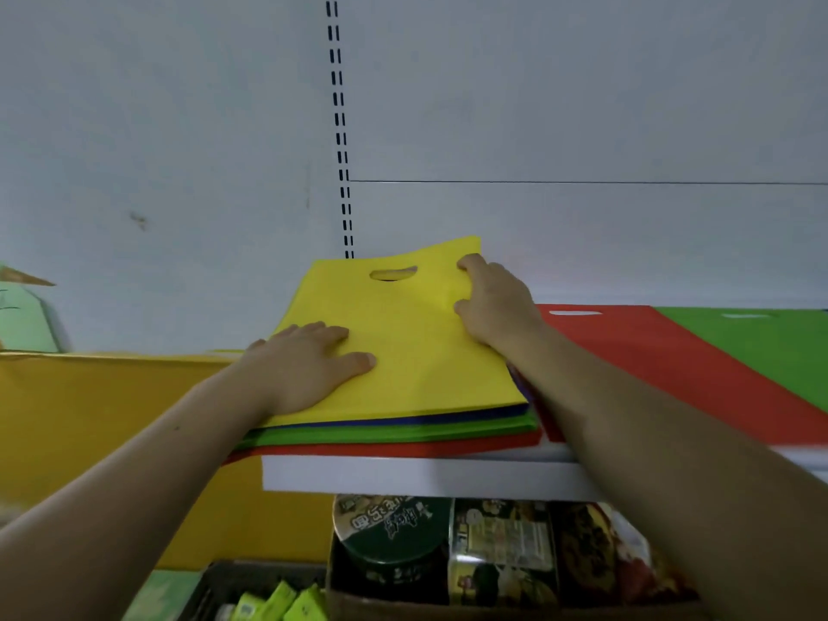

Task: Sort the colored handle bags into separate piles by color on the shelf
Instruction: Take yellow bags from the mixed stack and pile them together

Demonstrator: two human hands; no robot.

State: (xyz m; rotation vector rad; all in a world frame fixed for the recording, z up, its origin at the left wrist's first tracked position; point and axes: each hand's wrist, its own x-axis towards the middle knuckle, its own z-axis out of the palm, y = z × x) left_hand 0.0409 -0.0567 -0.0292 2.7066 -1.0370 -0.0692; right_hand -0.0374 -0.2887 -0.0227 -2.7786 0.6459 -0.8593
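Yellow handle bag (403, 333): top of mixed stack (403, 434), blue, green, red layers beneath, at front edge of white shelf (425, 479). Left hand (304, 365): flat on bag's near-left part, fingers straight, pressing. Right hand (497, 302): fingers and thumb curled round bag's right edge, far corner raised. Red bag (649, 351): flat on shelf, right of stack. Green bag (761, 338): just beside red, farther right. Packaged food (493, 549): below shelf.

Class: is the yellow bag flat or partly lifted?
Partly lifted: the yellow bag curls up at its far corner, pinched by the right hand; the left hand presses it flat.
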